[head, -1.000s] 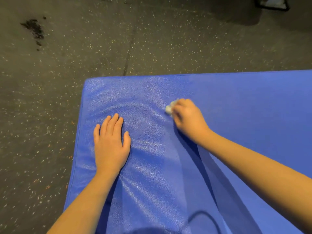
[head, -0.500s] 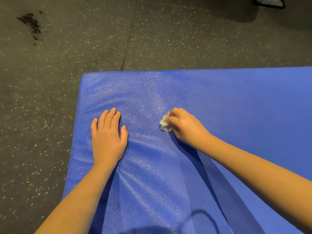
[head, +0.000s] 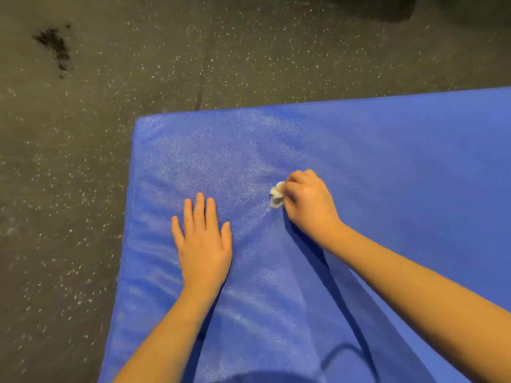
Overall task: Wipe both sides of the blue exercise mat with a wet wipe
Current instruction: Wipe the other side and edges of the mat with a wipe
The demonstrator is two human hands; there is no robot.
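The blue exercise mat (head: 387, 167) lies flat on the floor and fills the lower right of the head view, its far left corner near the middle. My left hand (head: 203, 241) lies flat on the mat, palm down, fingers straight and together. My right hand (head: 309, 205) grips a crumpled white wet wipe (head: 276, 196) and presses it onto the mat just right of my left hand. Only the wipe's left end shows past my fingers. A damp sheen covers the mat around both hands.
Dark speckled rubber flooring (head: 83, 189) surrounds the mat on the left and far side. A black stain (head: 54, 47) marks the floor at the far left. A seam (head: 200, 87) runs through the floor toward the mat's far edge.
My right hand has dragged the wipe toward me and slightly left across the mat. My left hand has stayed flat in place. The view has shifted a little.
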